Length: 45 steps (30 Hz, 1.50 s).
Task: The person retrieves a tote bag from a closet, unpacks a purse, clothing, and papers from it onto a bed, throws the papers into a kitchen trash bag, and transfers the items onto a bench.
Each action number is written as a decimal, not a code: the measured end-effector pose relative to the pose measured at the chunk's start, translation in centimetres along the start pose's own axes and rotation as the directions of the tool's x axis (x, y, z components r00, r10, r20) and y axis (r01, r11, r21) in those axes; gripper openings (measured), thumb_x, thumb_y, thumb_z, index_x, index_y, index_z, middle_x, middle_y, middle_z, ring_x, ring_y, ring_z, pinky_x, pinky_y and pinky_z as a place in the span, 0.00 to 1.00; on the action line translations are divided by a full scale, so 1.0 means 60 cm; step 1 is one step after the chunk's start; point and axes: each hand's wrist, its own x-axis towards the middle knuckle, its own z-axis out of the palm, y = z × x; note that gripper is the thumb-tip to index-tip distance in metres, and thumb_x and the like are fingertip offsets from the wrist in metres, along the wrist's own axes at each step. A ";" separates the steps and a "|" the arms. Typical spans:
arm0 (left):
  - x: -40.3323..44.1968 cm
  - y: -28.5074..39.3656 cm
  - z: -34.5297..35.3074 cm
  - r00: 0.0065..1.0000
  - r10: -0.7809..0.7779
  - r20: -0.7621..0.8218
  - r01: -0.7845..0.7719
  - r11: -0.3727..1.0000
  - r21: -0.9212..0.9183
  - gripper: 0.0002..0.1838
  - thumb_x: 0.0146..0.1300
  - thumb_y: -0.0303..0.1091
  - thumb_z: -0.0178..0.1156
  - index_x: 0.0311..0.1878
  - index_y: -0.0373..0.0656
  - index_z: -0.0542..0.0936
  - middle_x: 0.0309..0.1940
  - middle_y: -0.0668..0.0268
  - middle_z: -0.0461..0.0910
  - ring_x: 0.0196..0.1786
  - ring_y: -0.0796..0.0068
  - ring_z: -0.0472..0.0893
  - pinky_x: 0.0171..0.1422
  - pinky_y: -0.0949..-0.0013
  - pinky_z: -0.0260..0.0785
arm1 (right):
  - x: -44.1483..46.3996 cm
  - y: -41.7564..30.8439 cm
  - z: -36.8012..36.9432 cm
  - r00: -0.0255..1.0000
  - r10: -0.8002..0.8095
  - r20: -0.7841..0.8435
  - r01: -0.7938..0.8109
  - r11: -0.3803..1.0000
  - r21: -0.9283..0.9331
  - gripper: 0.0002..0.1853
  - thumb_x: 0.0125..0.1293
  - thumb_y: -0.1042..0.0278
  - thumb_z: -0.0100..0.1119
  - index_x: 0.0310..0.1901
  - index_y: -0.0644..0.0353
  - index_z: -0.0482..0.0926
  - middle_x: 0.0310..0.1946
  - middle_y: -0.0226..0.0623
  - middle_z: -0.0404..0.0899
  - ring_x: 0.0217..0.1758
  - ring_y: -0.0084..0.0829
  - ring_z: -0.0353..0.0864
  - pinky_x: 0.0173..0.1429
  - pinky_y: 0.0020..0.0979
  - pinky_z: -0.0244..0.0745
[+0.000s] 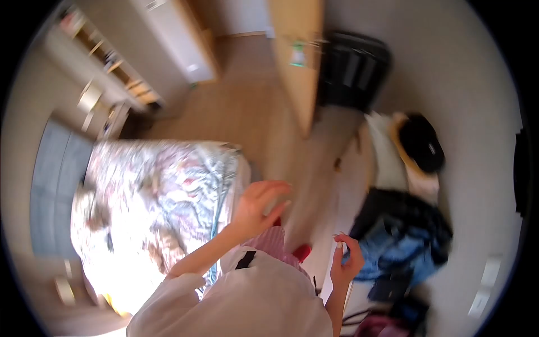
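My left hand (259, 209) is raised in front of my body at the edge of the bed, its fingers curved and apart, with nothing between them. Lower and to the right, my right hand (347, 259) is bent with thumb and fingertips near each other; whether anything small is between them is too small to tell. It is beside the blue denim clothing (387, 244) piled at the right. Below my hands are my white top (258, 297), pink striped legwear (273, 241) and a red shoe (302, 253).
A bed with a patterned cover (168, 168) stands at the left. An open wooden door (297, 73) and a black suitcase (356, 70) are ahead. At the right lie a black cap (421, 143) and dark clothing (393, 205); bags (387, 326) are below. Wooden floor (241, 106) runs between.
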 end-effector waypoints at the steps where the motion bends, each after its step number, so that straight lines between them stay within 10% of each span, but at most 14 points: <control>1: -0.011 -0.001 -0.012 0.997 -0.042 -0.072 0.045 0.998 0.045 0.07 0.52 0.26 0.65 0.36 0.42 0.80 0.44 0.62 0.80 0.49 0.60 0.78 0.53 0.61 0.69 | 0.026 -0.008 0.020 0.992 -0.093 0.088 0.090 0.995 0.042 0.09 0.59 0.81 0.53 0.40 0.66 0.79 0.32 0.41 0.81 0.39 0.32 0.81 0.50 0.29 0.73; 3: -0.020 -0.034 -0.057 0.981 0.169 -0.098 -0.156 0.979 0.129 0.04 0.50 0.28 0.67 0.29 0.44 0.81 0.44 0.63 0.80 0.49 0.62 0.78 0.57 0.57 0.67 | 0.092 -0.034 0.092 0.937 -0.245 0.249 0.232 0.969 0.082 0.08 0.62 0.79 0.52 0.41 0.67 0.79 0.31 0.39 0.82 0.39 0.31 0.81 0.51 0.30 0.73; 10: -0.010 -0.216 -0.046 0.958 -0.113 -0.264 0.172 0.962 0.213 0.08 0.49 0.39 0.65 0.30 0.47 0.82 0.49 0.64 0.77 0.57 0.61 0.72 0.63 0.51 0.60 | 0.256 -0.050 0.326 0.790 -0.465 0.400 0.389 0.884 0.260 0.11 0.68 0.76 0.48 0.48 0.68 0.77 0.36 0.42 0.81 0.39 0.32 0.80 0.48 0.31 0.74; 15: 0.050 -0.296 0.002 0.971 -0.199 -0.131 0.208 0.976 0.059 0.12 0.49 0.39 0.63 0.36 0.45 0.80 0.41 0.62 0.77 0.51 0.60 0.74 0.58 0.54 0.62 | 0.369 -0.003 0.418 0.841 -0.228 0.491 0.119 0.963 0.243 0.15 0.72 0.70 0.48 0.54 0.69 0.73 0.41 0.42 0.78 0.42 0.30 0.77 0.50 0.31 0.72; 23: 0.343 -0.453 -0.076 0.973 -0.030 -0.227 0.033 0.999 0.008 0.10 0.61 0.36 0.54 0.38 0.42 0.81 0.41 0.59 0.79 0.51 0.58 0.76 0.57 0.56 0.65 | 0.649 -0.051 0.554 0.798 -0.411 0.440 0.399 0.908 0.126 0.13 0.64 0.75 0.54 0.49 0.66 0.78 0.32 0.39 0.84 0.36 0.29 0.82 0.48 0.29 0.75; 25: 0.422 -0.524 -0.123 0.889 -0.360 -0.283 0.278 0.916 -0.289 0.14 0.70 0.34 0.45 0.43 0.39 0.80 0.48 0.55 0.78 0.52 0.55 0.77 0.57 0.58 0.67 | 0.719 -0.050 0.613 0.785 -0.425 0.451 0.402 0.903 0.152 0.13 0.64 0.75 0.54 0.50 0.65 0.78 0.32 0.38 0.84 0.36 0.29 0.82 0.48 0.29 0.75; 27: 0.482 -0.630 -0.125 0.815 -0.297 -0.498 0.255 0.955 -0.151 0.16 0.71 0.37 0.46 0.39 0.37 0.80 0.41 0.55 0.80 0.46 0.53 0.79 0.51 0.59 0.69 | 0.797 -0.048 0.694 0.765 -0.454 0.457 0.411 0.890 0.195 0.13 0.64 0.75 0.54 0.50 0.64 0.78 0.32 0.38 0.84 0.37 0.28 0.83 0.48 0.29 0.75; 29: 0.522 -0.712 -0.142 0.772 -0.519 -0.368 0.482 0.854 -0.195 0.15 0.69 0.39 0.50 0.37 0.39 0.82 0.37 0.56 0.81 0.40 0.57 0.81 0.45 0.62 0.72 | 0.855 -0.047 0.773 0.773 -0.224 0.593 0.081 0.963 0.258 0.13 0.64 0.75 0.55 0.50 0.61 0.78 0.32 0.38 0.84 0.37 0.28 0.83 0.49 0.29 0.75; 38: 0.641 -1.021 -0.206 0.523 -0.818 -0.240 0.778 0.573 -0.258 0.16 0.59 0.44 0.64 0.23 0.42 0.83 0.20 0.64 0.80 0.25 0.63 0.81 0.32 0.67 0.73 | 1.115 0.030 1.075 0.775 -0.194 0.601 -0.039 0.935 0.352 0.13 0.64 0.76 0.54 0.50 0.60 0.78 0.30 0.34 0.84 0.37 0.23 0.83 0.52 0.28 0.72; 43: 0.882 -1.245 -0.279 0.860 -0.439 -0.258 0.473 0.877 0.084 0.22 0.55 0.38 0.66 0.54 0.49 0.76 0.52 0.55 0.73 0.53 0.53 0.74 0.56 0.61 0.69 | 1.299 -0.027 1.234 0.781 -0.184 0.597 -0.063 0.928 0.368 0.13 0.63 0.76 0.56 0.50 0.60 0.79 0.33 0.35 0.84 0.41 0.26 0.83 0.55 0.31 0.72; 45: 1.054 -1.233 -0.321 0.921 -0.297 -0.251 0.311 0.950 0.016 0.31 0.56 0.36 0.64 0.64 0.48 0.68 0.65 0.51 0.62 0.66 0.48 0.63 0.67 0.56 0.59 | 1.369 -0.044 1.278 0.746 -0.386 0.543 0.226 0.913 0.339 0.19 0.64 0.71 0.54 0.57 0.62 0.73 0.50 0.44 0.79 0.58 0.33 0.75 0.63 0.36 0.65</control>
